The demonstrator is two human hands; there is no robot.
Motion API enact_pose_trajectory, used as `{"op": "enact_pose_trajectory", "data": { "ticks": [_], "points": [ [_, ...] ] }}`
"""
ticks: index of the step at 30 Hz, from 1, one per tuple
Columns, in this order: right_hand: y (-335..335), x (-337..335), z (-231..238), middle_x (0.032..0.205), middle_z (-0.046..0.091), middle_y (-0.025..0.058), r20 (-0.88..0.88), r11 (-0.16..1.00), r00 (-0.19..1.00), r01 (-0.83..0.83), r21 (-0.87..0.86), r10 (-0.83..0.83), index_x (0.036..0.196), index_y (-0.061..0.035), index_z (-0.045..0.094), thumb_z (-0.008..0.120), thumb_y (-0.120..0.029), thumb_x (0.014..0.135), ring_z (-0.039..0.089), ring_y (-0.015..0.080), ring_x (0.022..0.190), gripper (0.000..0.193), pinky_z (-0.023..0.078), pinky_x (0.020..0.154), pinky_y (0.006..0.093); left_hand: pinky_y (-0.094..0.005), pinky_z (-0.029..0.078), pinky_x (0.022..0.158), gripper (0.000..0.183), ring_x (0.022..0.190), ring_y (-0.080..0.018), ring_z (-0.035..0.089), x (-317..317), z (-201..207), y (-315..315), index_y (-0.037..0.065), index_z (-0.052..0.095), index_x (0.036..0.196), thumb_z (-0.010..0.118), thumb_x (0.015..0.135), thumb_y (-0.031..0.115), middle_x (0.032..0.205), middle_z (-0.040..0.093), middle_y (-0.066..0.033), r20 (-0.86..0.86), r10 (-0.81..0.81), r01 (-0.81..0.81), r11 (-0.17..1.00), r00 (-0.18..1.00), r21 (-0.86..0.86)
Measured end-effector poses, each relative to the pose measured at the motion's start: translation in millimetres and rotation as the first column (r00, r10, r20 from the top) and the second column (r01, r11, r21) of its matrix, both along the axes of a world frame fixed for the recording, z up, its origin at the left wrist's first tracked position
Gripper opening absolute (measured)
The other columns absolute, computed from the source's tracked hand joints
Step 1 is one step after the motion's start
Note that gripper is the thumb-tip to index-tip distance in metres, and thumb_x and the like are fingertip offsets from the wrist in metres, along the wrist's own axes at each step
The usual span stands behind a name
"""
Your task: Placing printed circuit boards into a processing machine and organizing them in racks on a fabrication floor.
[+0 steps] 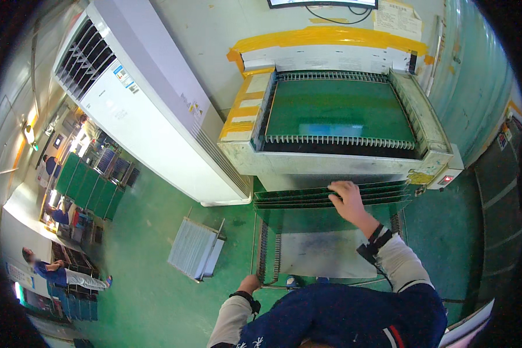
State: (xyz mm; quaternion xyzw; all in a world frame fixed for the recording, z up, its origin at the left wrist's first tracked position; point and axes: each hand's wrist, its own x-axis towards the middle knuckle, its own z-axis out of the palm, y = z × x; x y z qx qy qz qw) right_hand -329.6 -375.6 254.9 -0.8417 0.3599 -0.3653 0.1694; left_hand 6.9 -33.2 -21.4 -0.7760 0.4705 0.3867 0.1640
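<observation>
A wire rack (pixel 277 255) stands in front of me with several thin green panels (pixel 272 200) upright at its far end. My right hand (pixel 349 202) is over the panels, its fingers and thumb bent around a top edge; exactly which panel it pinches is hard to see. Low on the near left, my left hand (pixel 250 283) is closed around a corner of the rack's frame. Beyond the rack is a pale metal machine (pixel 330 165), where a large green panel (pixel 336 107) lies flat between rows of small rollers or coils.
A tall white air conditioner (pixel 151 122) stands left of the machine. On the green floor sits another rack (pixel 196 248) of pale sheets. At far left a person (pixel 64 274) stands near stacked racks. A switch box (pixel 446 178) is on the machine's right corner.
</observation>
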Motion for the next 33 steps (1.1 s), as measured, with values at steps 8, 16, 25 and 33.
{"op": "enact_pose_trajectory", "data": {
  "ticks": [8, 16, 25, 33],
  "points": [
    [39, -31, -35, 0.099, 0.059, 0.0078, -0.107, 0.998, 0.994, 0.027, 0.053, -0.021, 0.098, -0.0079, 0.061, 0.065, -0.014, 0.073, 0.051, 0.029, 0.098, 0.026, 0.039, 0.084, 0.0426, -0.0424, 0.049, 0.076, 0.028, 0.089, -0.0356, 0.062, -14, 37, -16, 0.005, 0.067, 0.091, 0.065, 0.069, 0.022, 0.092, 0.064, -0.02, -0.026, 0.043, -0.044, 0.998, 0.999, -0.052],
    [47, -27, -28, 0.094, 0.055, 0.007, -0.151, 0.999, 0.988, 0.02, 0.026, -0.016, 0.096, -0.0076, 0.062, 0.066, -0.014, 0.072, 0.05, 0.0277, 0.094, 0.026, 0.04, 0.08, 0.0409, -0.0413, 0.051, 0.074, 0.023, 0.087, -0.0351, 0.062, -10, 27, -10, 0.004, 0.068, 0.083, 0.065, 0.066, 0.019, 0.09, 0.064, -0.0196, 0.013, 0.125, -0.125, 0.992, 0.992, -0.011],
    [41, -21, -32, 0.091, 0.053, 0.008, -0.202, 1.0, 0.979, 0.003, 0.007, -0.001, 0.092, -0.0081, 0.061, 0.066, -0.012, 0.07, 0.05, 0.0272, 0.09, 0.023, 0.041, 0.076, 0.0404, -0.0421, 0.049, 0.079, 0.03, 0.091, -0.0354, 0.061, -7, 12, -5, 0.004, 0.066, 0.092, 0.062, 0.07, 0.024, 0.096, 0.063, -0.0204, -0.001, 0.154, -0.153, 0.986, 0.988, -0.072],
    [34, -20, -56, 0.081, 0.057, 0.0105, -0.252, 0.996, 0.965, 0.082, 0.038, -0.07, 0.079, -0.0081, 0.056, 0.066, -0.014, 0.071, 0.056, 0.0321, 0.079, 0.014, 0.045, 0.067, 0.0442, -0.0422, 0.048, 0.081, 0.032, 0.093, -0.0356, 0.06, -16, 39, -16, 0.005, 0.065, 0.097, 0.061, 0.072, 0.024, 0.099, 0.063, -0.0197, -0.024, 0.127, -0.128, 0.992, 0.992, -0.02]
  ]
}}
